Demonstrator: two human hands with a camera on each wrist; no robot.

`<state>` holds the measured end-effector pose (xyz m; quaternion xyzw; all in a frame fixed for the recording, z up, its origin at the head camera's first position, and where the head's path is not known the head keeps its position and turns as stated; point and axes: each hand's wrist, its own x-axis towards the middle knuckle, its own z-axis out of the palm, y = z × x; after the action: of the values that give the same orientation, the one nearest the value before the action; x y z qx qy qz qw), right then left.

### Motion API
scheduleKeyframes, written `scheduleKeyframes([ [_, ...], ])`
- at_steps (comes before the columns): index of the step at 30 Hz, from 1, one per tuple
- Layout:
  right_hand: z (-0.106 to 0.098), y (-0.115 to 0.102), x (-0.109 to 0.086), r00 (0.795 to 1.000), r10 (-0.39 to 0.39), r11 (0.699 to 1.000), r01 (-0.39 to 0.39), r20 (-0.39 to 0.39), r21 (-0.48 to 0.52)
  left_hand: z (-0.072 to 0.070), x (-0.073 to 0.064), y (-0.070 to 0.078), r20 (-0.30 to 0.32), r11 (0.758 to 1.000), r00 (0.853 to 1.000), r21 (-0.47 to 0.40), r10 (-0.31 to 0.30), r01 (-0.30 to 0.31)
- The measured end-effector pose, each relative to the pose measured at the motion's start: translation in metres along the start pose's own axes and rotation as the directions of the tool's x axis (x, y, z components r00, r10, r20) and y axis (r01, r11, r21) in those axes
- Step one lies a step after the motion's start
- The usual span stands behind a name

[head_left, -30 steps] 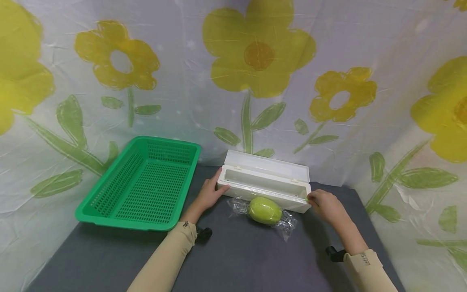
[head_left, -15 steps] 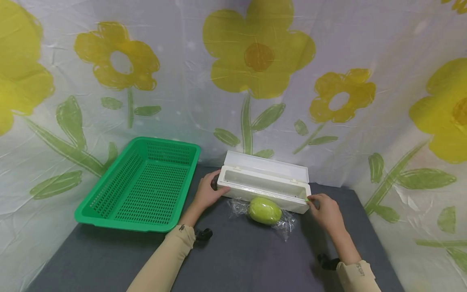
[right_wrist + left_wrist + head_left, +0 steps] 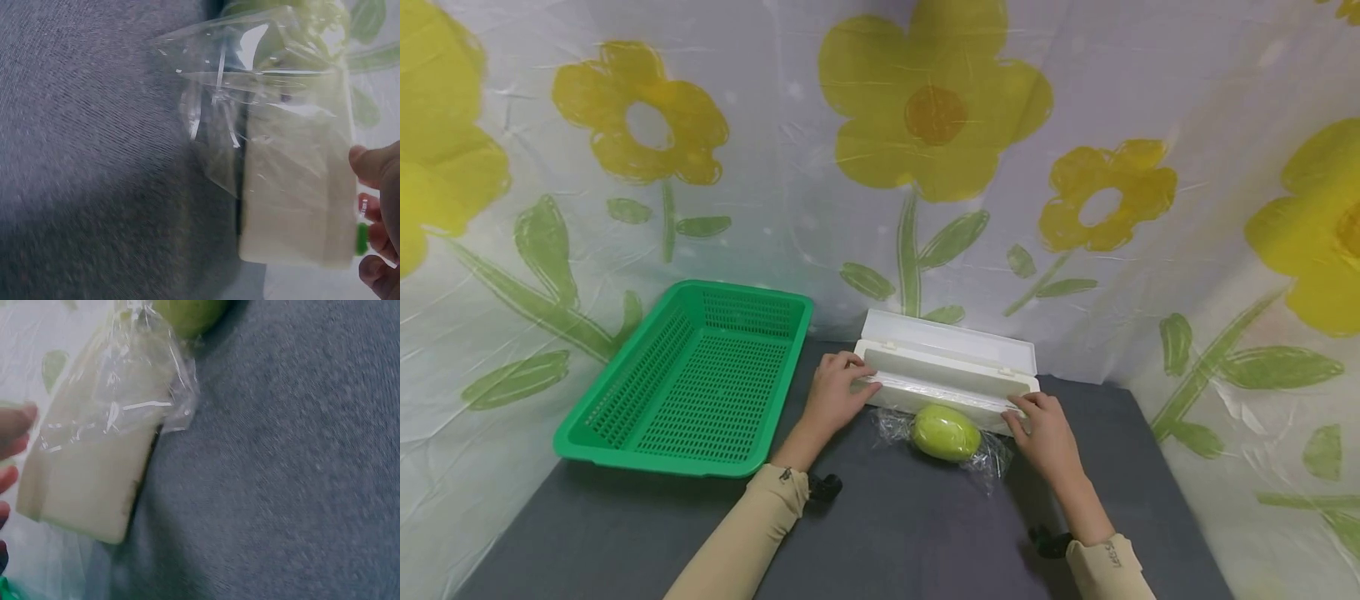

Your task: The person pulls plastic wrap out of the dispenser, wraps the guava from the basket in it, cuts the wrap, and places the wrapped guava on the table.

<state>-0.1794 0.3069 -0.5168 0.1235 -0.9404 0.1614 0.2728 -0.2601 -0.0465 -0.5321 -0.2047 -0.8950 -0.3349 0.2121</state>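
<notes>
Because the fruit (image 3: 945,433) lies in clear wrap (image 3: 892,426) right in front of the white box (image 3: 940,375), the head view suggests a likely snag: a tug at the box's front edge could catch the wrap and roll the fruit across the desk (image 3: 887,517). The left hand (image 3: 837,392) is at the left end of that edge, the right hand (image 3: 1041,429) near the right end; each thumb sits narrowly apart from the fingers, and whether they pinch clear film cannot be told. The raised lid (image 3: 947,337) leans back by the flowered sheet (image 3: 760,225); a jolt could drop it onto the fingers. The green basket (image 3: 707,392), close beside the left forearm, would hinder an outward sweep.

In the left wrist view, wrap overlaps the box's front, with the fingers cut off by the frame.

In the right wrist view, the thumb is at the box's top edge, near a green tab (image 3: 362,239); pressing hard there might shift the box.
</notes>
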Motion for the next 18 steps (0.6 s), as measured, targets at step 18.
scheduleKeyframes([
  [18, 0.002, 0.002, 0.005, 0.996, 0.088, 0.992, -0.091, 0.033, 0.093, -0.004, 0.008, 0.022, 0.08, 0.986, 0.996, 0.164, -0.035, 0.021],
])
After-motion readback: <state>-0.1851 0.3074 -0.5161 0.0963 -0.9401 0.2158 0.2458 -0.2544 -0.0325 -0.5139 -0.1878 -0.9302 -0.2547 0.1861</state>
